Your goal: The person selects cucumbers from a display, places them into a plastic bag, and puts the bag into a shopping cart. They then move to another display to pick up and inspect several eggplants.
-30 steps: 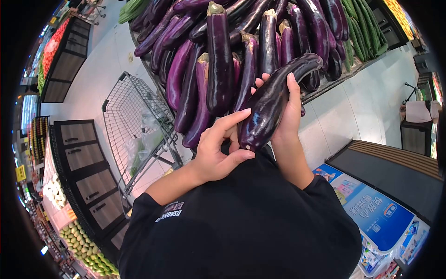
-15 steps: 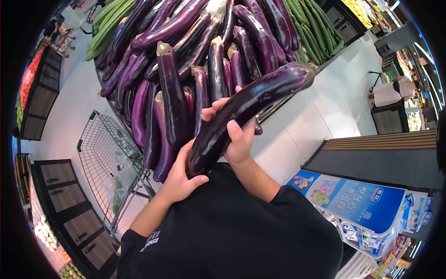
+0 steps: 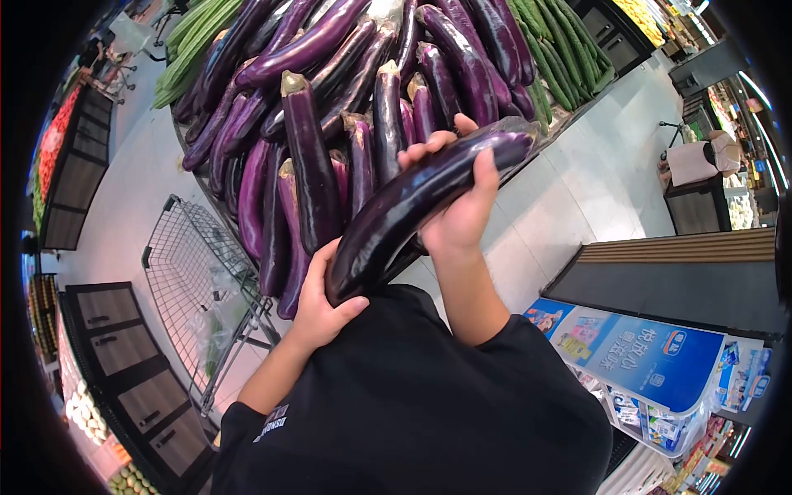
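A long, glossy dark purple eggplant [image 3: 412, 202] is held between both hands in front of my chest, slanting up to the right. My left hand [image 3: 320, 301] wraps round its lower, rounded end, thumb on the near side. Farther up, my right hand [image 3: 462, 206] grips it near the upper end, thumb on the near side and fingertips showing over the far edge. Beyond lies a heap of eggplants [image 3: 309, 157], several with pale stem ends turned towards me; the held one hides part of the heap.
Ridged green gourds [image 3: 192, 49] lie left of the heap and cucumbers [image 3: 569, 54] right. A wire shopping cart [image 3: 194, 272] with plastic-bagged items stands at left. A blue sign over a bin of packets [image 3: 635, 359] is at right. Another person [image 3: 697, 161] stands farther off.
My right hand has slid up along the eggplant towards its upper end. The eggplant's upper end has shifted slightly left; my left hand stays at the lower end.
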`<state>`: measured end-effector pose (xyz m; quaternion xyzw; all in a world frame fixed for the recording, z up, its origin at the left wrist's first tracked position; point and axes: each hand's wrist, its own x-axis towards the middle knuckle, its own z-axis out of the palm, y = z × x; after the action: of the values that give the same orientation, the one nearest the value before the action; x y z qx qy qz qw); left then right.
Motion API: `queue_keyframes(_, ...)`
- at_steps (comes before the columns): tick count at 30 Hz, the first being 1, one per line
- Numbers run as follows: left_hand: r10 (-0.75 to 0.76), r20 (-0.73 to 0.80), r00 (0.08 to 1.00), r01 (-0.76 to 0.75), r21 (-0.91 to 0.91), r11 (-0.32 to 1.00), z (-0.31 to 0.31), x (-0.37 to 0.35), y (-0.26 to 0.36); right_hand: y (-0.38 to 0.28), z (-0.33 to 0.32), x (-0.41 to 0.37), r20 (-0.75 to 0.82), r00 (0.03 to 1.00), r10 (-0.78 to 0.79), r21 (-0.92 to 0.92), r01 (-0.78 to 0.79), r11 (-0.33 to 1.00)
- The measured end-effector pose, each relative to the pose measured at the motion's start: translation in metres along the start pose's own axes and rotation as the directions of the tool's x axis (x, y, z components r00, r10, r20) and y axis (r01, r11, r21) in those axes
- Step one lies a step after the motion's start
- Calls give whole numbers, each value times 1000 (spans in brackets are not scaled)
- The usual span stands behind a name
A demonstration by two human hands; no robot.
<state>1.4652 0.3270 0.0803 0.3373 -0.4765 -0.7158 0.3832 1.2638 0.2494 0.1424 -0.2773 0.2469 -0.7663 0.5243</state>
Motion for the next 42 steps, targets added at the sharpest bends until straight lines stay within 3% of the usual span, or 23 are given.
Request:
queue_keyframes(1,19,-1,1000,-19,-53,998,1,0,2,0,0,2,-91,995,47,114,-37,993)
queue_keyframes(6,55,62,997,-50,-79,996,-2,0,-1,-6,1,12,-341,928,151,210,-81,974)
queue_keyframes(8,22,55,998,-6,-280,960,4,0,6,-4,-3,13,-357,921,156,222,-78,972)
queue_keyframes(10,14,109,994,18,-292,956,-2,1,5,-2,-7,12,-342,925,164,233,-85,969)
queue_keyframes(12,1,277,961,126,-440,889,-4,2,8,0,-8,11,-249,958,140,294,-63,954)
queue_keyframes(13,0,270,963,124,-442,889,-5,1,7,2,-6,10,-248,958,147,296,-70,953)
queue_keyframes(16,-45,256,966,150,-407,901,-4,-4,3,12,4,4,-95,988,123,106,-113,988)
queue_keyframes(18,60,-9,998,-61,-253,965,3,-10,0,26,11,-8,77,982,175,-52,-171,984)
queue_keyframes(19,191,-92,977,-201,-112,973,3,-6,-3,33,17,-19,78,973,217,-132,-206,970)
queue_keyframes(20,191,-95,977,-201,-105,974,-1,-4,-2,38,21,-30,79,963,257,-212,-235,948)
queue_keyframes(21,312,-107,944,-279,245,928,-5,-2,0,40,23,-37,55,944,325,-217,-306,927)
queue_keyframes(22,426,-75,902,-313,564,764,-7,1,2,40,24,-40,30,920,392,-223,-376,900)
queue_keyframes(23,516,-42,855,-330,725,605,-6,4,8,40,26,-39,-30,886,463,-168,-461,871)
queue_keyframes(27,497,-28,868,-287,788,545,-5,-1,10,44,23,-43,-73,870,488,-123,-494,861)
queue_keyframes(32,614,45,788,-396,800,451,-4,6,10,39,27,-42,4,894,448,-21,-447,894)
queue_keyframes(33,616,43,786,-397,799,451,-2,5,13,37,25,-39,6,894,447,-24,-447,894)
queue_keyframes(34,520,20,854,-333,788,518,2,3,19,34,20,-33,-7,892,452,-161,-447,880)
queue_keyframes(36,323,-24,946,-204,731,651,7,-1,22,27,12,-18,-38,890,455,-370,-435,821)
queue_keyframes(38,232,-46,972,-127,727,675,7,-2,22,23,-7,2,38,921,387,-611,-285,739)
queue_keyframes(40,238,-51,970,-126,731,671,4,-1,19,23,-31,22,77,961,265,-883,-58,466)
queue_keyframes(42,245,-54,968,-128,733,668,2,-2,17,12,-18,32,-46,980,192,-995,-62,77)
